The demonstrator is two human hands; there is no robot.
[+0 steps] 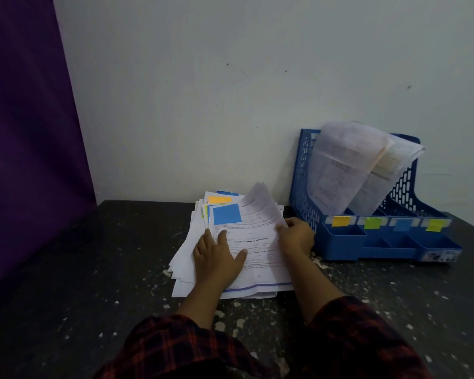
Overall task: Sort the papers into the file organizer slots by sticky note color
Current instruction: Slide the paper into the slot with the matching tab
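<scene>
Red-and-black plaid sleeves [361, 348] fill the near edge, both forearms reaching forward to the loose stack of white printed papers [246, 269] on the dark speckled counter [93, 296]. The left hand [216, 255] lies flat on the stack with fingers spread, apparently pressing it down so the sheets beneath do not slide. The right hand [296, 236] pinches the right edge of the top sheet [260, 214], which curls upward there, probably being peeled free for filing. That sheet bears a blue square sticky note [227, 217] just beyond the left hand's fingertips; an orange note [219, 199] peeks from sheets farther back. Just right of the right hand stands the blue perforated plastic file organizer [307, 187], against the pale wall [230, 77], its front labelled with orange, green, blue and yellow tabs; the blue tab [401, 225] marks the likely slot. Two bundles of filed papers [342, 165] already lean in its left slots. A purple curtain [25, 132] hangs far left of the left hand.
</scene>
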